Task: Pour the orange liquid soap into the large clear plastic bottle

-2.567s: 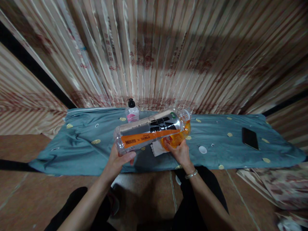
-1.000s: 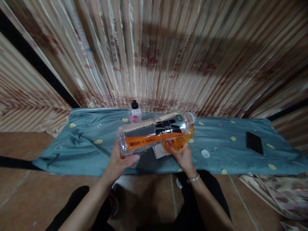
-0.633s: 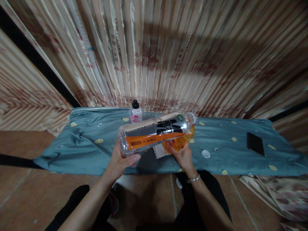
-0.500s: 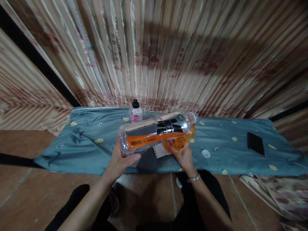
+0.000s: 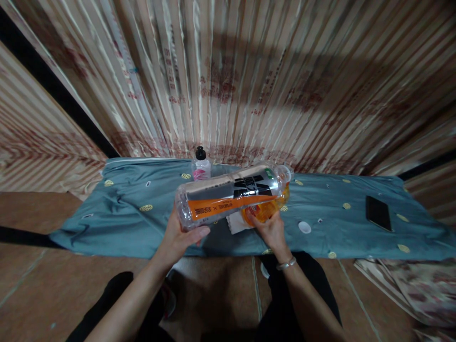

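A large clear plastic bottle (image 5: 231, 194) with a silver, black and orange label lies tilted in the air, its neck up and to the right. My left hand (image 5: 183, 240) is closed around its base end. Beneath the neck, my right hand (image 5: 269, 229) grips a smaller orange bottle (image 5: 263, 212), which the big one partly covers. The two bottle mouths are close together; whether they touch I cannot tell. A white cloth or tissue (image 5: 238, 223) lies beside the orange bottle. Behind the big bottle stands a clear bottle with a black cap (image 5: 201, 164) and pink print.
The blue-green cloth (image 5: 121, 209) with yellow patterns covers a long, narrow surface. On its right lie a black phone (image 5: 378, 213) and a small white round piece (image 5: 304, 227), perhaps a cap. A striped curtain (image 5: 228, 95) hangs right behind it.
The big bottle has turned slightly about its length, so its label sits a little differently. Both hands keep their hold in nearly the same place.
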The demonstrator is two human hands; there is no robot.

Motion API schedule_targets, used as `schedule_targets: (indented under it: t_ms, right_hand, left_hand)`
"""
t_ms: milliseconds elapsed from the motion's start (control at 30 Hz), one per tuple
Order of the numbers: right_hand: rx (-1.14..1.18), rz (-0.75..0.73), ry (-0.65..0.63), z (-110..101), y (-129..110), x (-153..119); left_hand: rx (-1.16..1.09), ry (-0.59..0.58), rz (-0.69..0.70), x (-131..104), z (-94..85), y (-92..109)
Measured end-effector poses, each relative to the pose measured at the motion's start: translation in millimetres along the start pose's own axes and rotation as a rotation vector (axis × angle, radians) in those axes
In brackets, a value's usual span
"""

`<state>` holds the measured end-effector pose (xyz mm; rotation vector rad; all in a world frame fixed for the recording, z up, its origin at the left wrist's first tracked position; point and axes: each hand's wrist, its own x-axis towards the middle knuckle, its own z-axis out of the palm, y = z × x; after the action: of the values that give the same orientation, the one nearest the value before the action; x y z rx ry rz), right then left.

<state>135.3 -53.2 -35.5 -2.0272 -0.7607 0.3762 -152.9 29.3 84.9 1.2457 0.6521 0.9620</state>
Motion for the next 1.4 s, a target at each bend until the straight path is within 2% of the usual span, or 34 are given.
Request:
schedule_targets:
  t_ms: [400,900,1400]
  right_hand:
    - [0.021,0.006,0.011,1,1,1]
    - [0.011,-0.022,0.030,4,11,4]
    - [0.018,0.027,0.017,2,6,4]
  left_hand:
    - [0.018,-0.011,-0.009,0,2.2,5]
    - [0.000,0.005,0.013,1,3.4,2]
    - [0.000,0.010,-0.009,1,0.7,0]
